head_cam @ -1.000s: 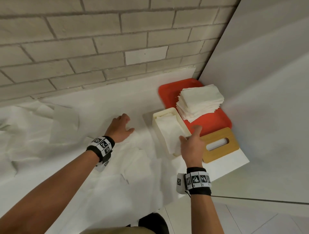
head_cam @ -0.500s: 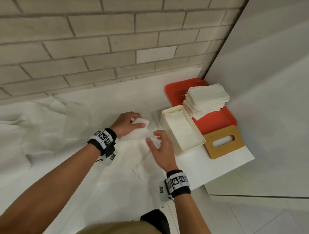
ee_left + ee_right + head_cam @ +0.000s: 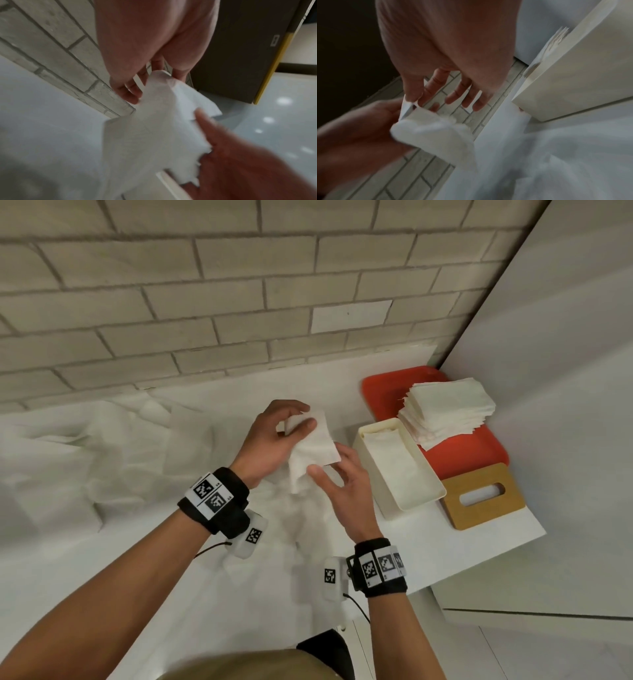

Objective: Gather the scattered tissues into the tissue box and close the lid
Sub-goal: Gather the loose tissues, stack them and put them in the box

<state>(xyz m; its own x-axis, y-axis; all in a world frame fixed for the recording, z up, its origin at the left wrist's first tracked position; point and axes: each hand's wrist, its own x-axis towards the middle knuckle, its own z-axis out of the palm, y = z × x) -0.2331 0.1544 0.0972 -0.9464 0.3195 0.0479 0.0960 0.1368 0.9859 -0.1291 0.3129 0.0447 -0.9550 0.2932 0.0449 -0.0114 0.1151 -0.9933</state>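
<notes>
A white tissue (image 3: 313, 446) hangs above the table between both hands. My left hand (image 3: 298, 419) grips its upper end with curled fingers and thumb. My right hand (image 3: 325, 470) pinches its lower edge between thumb and fingers. In the left wrist view the tissue (image 3: 154, 128) drapes down from my left fingers (image 3: 130, 93). The right wrist view shows the tissue (image 3: 433, 129) blurred. The open cream tissue box (image 3: 388, 506) stands just right of my hands with flat tissues inside. Its wooden slotted lid (image 3: 483, 496) lies on the table beside it.
A red tray (image 3: 383, 392) behind the box carries a stack of folded tissues (image 3: 448, 412). Several loose tissues (image 3: 120, 457) are spread over the white table (image 3: 462, 549) to the left and under my hands. A brick wall runs along the back, a white panel on the right.
My right hand left the box and came to the loose tissues. My left hand picked one up, and both hands have raised it off the table.
</notes>
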